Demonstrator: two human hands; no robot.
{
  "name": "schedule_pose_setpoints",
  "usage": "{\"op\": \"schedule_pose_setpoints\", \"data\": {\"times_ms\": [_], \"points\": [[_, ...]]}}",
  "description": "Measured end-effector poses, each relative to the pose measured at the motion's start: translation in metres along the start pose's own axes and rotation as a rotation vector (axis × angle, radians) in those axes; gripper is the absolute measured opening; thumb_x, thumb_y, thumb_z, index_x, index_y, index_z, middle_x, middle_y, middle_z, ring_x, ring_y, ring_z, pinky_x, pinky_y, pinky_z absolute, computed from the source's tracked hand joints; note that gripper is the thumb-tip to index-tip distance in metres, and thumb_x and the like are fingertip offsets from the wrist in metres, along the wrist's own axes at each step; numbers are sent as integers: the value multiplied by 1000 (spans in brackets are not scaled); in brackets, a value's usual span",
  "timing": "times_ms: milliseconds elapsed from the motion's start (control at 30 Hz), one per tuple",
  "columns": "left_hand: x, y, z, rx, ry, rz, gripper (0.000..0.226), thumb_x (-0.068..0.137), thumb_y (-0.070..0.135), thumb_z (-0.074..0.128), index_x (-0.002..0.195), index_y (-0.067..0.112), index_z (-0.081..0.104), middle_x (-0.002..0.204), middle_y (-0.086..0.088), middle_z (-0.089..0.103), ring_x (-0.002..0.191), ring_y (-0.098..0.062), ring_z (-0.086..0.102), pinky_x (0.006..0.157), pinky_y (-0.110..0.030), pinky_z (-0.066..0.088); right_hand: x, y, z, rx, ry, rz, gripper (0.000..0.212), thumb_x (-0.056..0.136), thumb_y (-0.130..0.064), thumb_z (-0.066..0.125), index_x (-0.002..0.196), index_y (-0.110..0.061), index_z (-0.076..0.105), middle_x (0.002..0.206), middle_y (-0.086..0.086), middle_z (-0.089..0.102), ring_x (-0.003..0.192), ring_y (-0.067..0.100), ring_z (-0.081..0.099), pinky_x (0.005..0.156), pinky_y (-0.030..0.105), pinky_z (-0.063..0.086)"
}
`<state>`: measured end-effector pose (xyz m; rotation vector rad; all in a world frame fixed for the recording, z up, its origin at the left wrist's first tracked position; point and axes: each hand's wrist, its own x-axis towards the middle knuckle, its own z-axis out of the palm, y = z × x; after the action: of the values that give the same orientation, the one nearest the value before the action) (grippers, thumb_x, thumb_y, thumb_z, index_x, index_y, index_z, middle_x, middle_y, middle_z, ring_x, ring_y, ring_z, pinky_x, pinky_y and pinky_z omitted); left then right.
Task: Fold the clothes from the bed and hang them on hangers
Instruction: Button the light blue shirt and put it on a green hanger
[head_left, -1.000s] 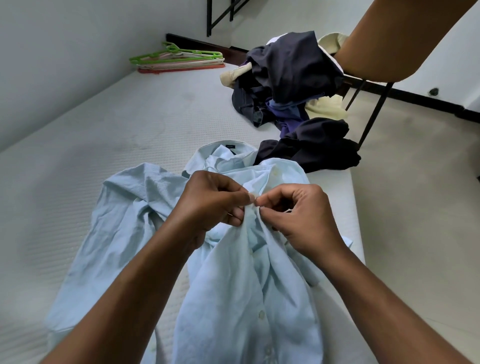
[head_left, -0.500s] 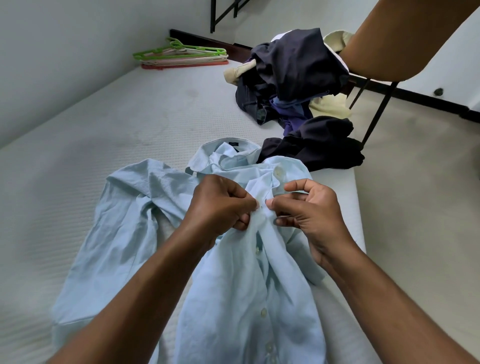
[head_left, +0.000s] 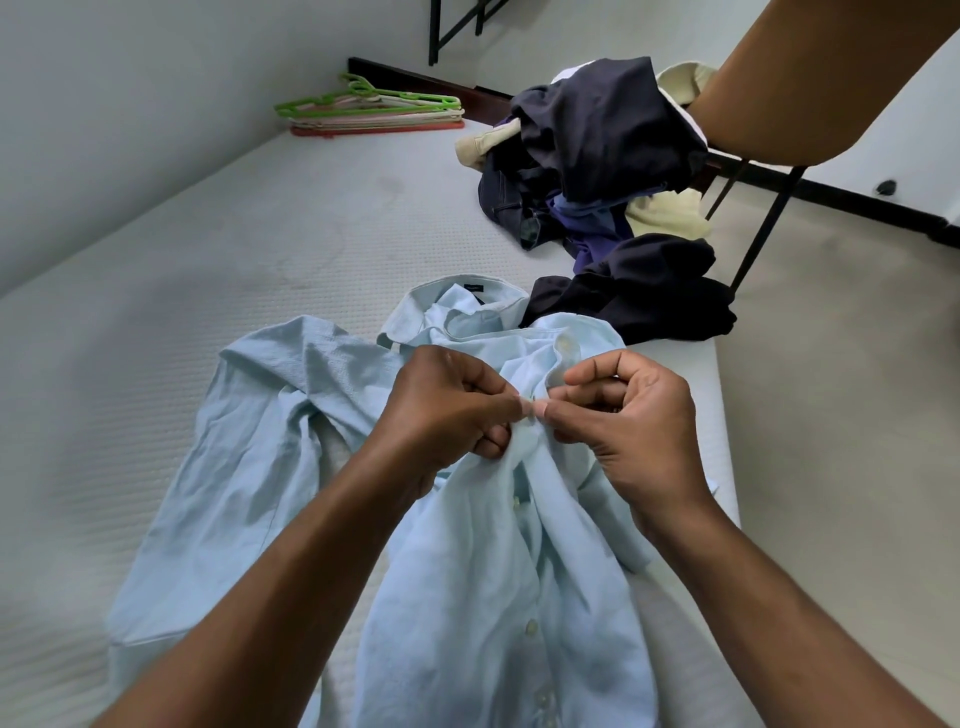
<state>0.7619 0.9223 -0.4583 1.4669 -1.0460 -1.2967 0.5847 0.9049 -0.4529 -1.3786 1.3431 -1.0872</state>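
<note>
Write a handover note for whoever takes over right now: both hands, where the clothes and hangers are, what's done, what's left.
Left hand and right hand: both pinch the front of the light blue shirt at a button just below the collar.
The shirt lies rumpled on the bed.
Hangers are stacked at the far end by the wall, and the pile of dark clothes is at the far right.
Done: nothing visibly folded or hung.
Left: finish this shirt, hang it, then the pile.
</note>
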Motion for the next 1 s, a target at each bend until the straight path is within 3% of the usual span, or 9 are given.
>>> {"op": "schedule_pose_setpoints", "data": {"times_ms": [133,333,467,533,633,733,800,933,1000], "points": [[1,0,-2,-3,-7,-3,9,81,3,84,83,-3,77,61,-15,64,55,-19,62,57,-28,58,1,-1,-1,125,-60,60,16,84,5,79,91,-4,68,80,17,78,67,27,73,65,37,62],[1,0,-6,-58,-3,-15,17,77,3,88,86,-6,77,75,-24,72,62,-23,68,59,-29,60,8,-2,-3,311,-146,224,39,71,7,84,101,-2,62,82,19,76,67,24,73,61,34,63],[2,-3,-4,-98,-21,-25,11,83,-3,81,91,-9,76,81,-26,75,69,-30,75,63,-32,63,10,-1,-2,217,-153,215,42,68,5,89,102,-2,65,87,21,78,73,27,75,63,33,62],[2,-3,-2,-128,-56,-46,15,86,0,79,95,-12,75,83,-28,74,70,-30,74,64,-33,64,8,1,-1,21,-102,97,36,72,5,90,97,-6,67,81,12,79,73,25,77,68,37,63],[0,-7,4,-169,-88,-47,23,85,4,80,97,-14,74,84,-31,73,72,-30,72,68,-34,65,2,6,3,-403,-7,-323,29,74,-3,88,88,-15,66,69,-5,73,66,9,71,67,30,60],[0,-12,15,-201,22,-19,14,88,-3,75,93,-16,72,78,-30,71,67,-29,69,59,-29,61,-5,8,7,-524,3,-552,23,80,-5,83,87,-15,64,72,-8,69,66,8,67,62,22,55],[1,-14,21,-191,114,-1,8,91,-4,72,87,-10,72,70,-20,69,60,-24,66,56,-27,55,-4,5,7,-374,17,-416,22,81,-3,83,85,-15,65,77,-4,73,70,12,71,67,24,58],[3,-15,26,-154,129,58,14,95,3,71,81,1,74,79,-31,71,69,-26,58,69,-37,49,9,-9,-4,381,-141,332,41,72,8,85,105,-1,62,86,13,74,74,22,73,74,30,63],[5,-18,25,-117,108,58,15,97,7,70,84,1,74,80,-26,72,70,-25,59,69,-37,49,12,-6,-9,416,-233,451,57,67,-7,88,115,3,60,92,13,76,76,19,73,73,29,61]]}}
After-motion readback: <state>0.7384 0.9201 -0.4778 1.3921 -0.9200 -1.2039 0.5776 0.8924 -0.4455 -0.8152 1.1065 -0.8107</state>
